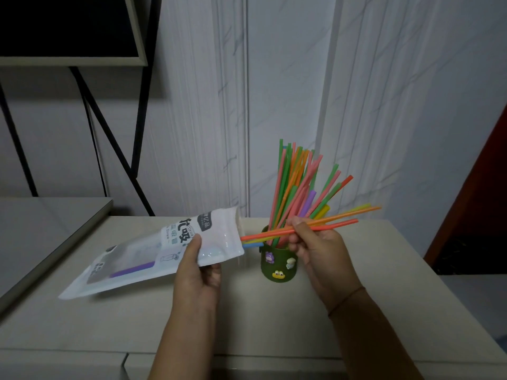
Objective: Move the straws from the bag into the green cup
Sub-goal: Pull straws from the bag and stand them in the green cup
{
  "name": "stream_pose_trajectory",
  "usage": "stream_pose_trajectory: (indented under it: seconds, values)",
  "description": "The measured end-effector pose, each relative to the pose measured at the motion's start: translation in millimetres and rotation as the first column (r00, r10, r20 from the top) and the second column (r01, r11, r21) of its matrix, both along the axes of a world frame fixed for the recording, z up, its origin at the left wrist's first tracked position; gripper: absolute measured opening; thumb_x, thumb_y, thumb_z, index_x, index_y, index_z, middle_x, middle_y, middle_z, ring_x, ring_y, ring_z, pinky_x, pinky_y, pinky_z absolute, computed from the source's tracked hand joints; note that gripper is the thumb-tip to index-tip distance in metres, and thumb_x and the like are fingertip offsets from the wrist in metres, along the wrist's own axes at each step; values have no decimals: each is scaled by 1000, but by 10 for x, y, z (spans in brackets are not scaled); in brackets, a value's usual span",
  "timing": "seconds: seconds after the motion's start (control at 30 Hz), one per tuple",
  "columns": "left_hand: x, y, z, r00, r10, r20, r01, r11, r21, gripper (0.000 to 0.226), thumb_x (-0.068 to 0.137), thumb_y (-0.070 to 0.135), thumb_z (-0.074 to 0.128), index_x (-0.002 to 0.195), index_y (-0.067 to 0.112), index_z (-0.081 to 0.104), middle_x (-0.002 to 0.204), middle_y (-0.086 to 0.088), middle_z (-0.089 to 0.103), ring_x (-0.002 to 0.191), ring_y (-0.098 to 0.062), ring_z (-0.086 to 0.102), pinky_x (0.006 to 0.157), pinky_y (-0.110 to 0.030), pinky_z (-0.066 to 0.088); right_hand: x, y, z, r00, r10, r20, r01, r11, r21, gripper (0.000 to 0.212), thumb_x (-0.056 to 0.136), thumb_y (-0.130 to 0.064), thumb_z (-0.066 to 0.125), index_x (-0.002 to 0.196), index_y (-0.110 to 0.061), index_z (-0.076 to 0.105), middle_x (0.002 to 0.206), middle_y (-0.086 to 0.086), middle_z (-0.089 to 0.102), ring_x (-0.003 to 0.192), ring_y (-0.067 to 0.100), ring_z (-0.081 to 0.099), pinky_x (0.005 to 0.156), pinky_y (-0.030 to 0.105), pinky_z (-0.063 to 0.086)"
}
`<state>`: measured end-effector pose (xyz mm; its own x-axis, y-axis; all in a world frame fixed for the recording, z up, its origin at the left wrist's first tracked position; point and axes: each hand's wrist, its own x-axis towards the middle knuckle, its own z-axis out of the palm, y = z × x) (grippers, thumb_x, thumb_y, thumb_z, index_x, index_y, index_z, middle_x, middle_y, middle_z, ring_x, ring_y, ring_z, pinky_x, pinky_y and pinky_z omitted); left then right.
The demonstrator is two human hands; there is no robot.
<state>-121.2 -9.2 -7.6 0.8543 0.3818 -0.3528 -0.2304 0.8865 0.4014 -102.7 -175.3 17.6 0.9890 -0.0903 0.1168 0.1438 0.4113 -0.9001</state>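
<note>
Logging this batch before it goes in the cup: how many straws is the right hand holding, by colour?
Orange straws: 2
Yellow straw: 1
Total held straws: 3, pinched in the right hand
Not counted: a blue end at the mouth of the bag; I cannot tell whether it is held.

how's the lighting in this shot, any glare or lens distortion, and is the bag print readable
Head view: dim, flat indoor light, only faint shadows on the table; the straws look vivid; a soft sheen on the bag by the left hand; wide-angle lean in the panel lines of the wall at right; the bag's small print is too blurred to read.
</note>
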Motion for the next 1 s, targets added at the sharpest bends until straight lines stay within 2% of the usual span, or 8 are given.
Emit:
stream_pose_trajectory:
  seconds: [0.23,0.4,0.47,0.53,0.6,0.77,0.87,1.0]
  values:
    - [0,-22,12,998,-65,-9,65,997,46,21,82,5,70,97,18,63,76,1,77,69,-10,74,46,-21,55,-19,-29,12,999,42,11,-42,999,0,20,91,-10,53,75,-3,65,48,1,56,46,7,52,47,17,46]
    - [11,-99,24,995,-99,-22,100,994,34,24,82,-3,66,97,15,64,79,-2,77,69,-13,74,51,-25,59,-24,69,-12,995,95,9,-95,993,64,12,88,-12,58,89,-1,63,63,8,58,70,23,57,67,27,56]
    - [12,-99,33,996,-92,-23,92,995,36,25,82,-3,66,98,15,64,86,-3,76,69,-13,74,53,-26,60,-25,99,-31,996,85,-4,-84,993,83,12,87,-11,60,91,0,64,63,5,60,72,24,58,67,26,56]
    - [9,-93,36,996,-84,-29,85,996,33,26,82,-2,67,100,16,63,94,-5,75,79,-16,73,57,-29,61,-26,110,-36,999,45,-2,-45,998,55,12,88,-10,59,90,1,64,61,5,61,70,25,58,66,26,56]
    - [5,-77,37,997,-71,-33,72,997,32,28,82,-2,67,104,15,63,97,-5,74,83,-16,72,52,-27,60,-26,83,-10,1000,9,16,-10,999,39,14,90,-10,56,88,2,62,60,8,58,68,27,59,68,31,56]
    - [14,27,18,997,3,-72,-1,1000,26,33,84,-1,66,113,14,58,102,-5,71,85,-16,70,44,-20,54,2,-130,85,985,-169,44,166,985,52,12,91,-7,53,83,-4,62,55,1,59,48,3,59,52,15,52]
    - [20,64,6,997,5,-82,-2,999,33,28,84,0,66,107,15,59,100,-4,71,83,-14,69,44,-19,53,28,-280,109,959,-274,76,276,961,-18,10,92,-7,53,88,-2,62,61,6,57,46,2,57,52,14,52]
    - [30,60,-9,995,3,-101,3,998,56,35,84,1,66,115,16,59,96,0,70,82,-12,68,42,-16,51,52,-450,100,919,-374,122,389,911,-137,14,91,-11,56,96,0,63,65,8,58,46,2,57,54,13,51]
